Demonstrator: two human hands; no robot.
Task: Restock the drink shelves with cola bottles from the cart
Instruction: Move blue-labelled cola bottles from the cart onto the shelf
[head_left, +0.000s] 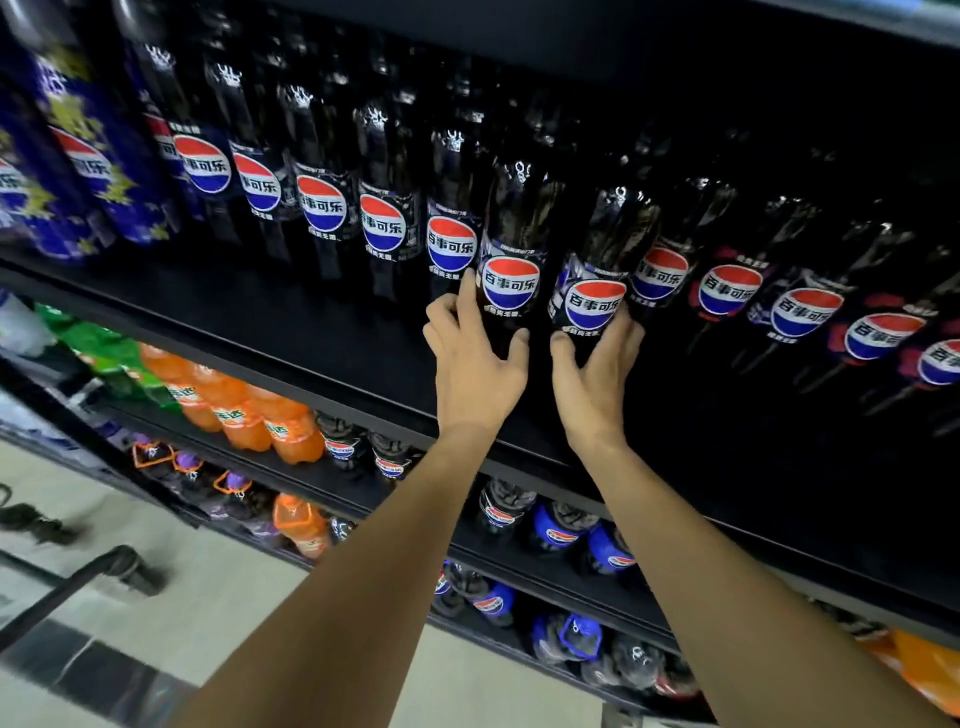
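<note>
Two black cola bottles stand at the front of the upper shelf (322, 358), each with a red, white and blue round label. My left hand (475, 364) grips the base of the left cola bottle (511, 260), thumb on its right side. My right hand (597, 371) grips the base of the right cola bottle (605, 270), which leans slightly right. Both bottles sit a little in front of the row of same-labelled bottles (322, 208) that runs along the shelf.
Blue-labelled bottles (88, 156) fill the shelf's far left. Lower shelves hold orange soda bottles (270, 421), green bottles (98, 348) and more cola. A dark cart handle (78, 577) shows at the lower left over the pale floor.
</note>
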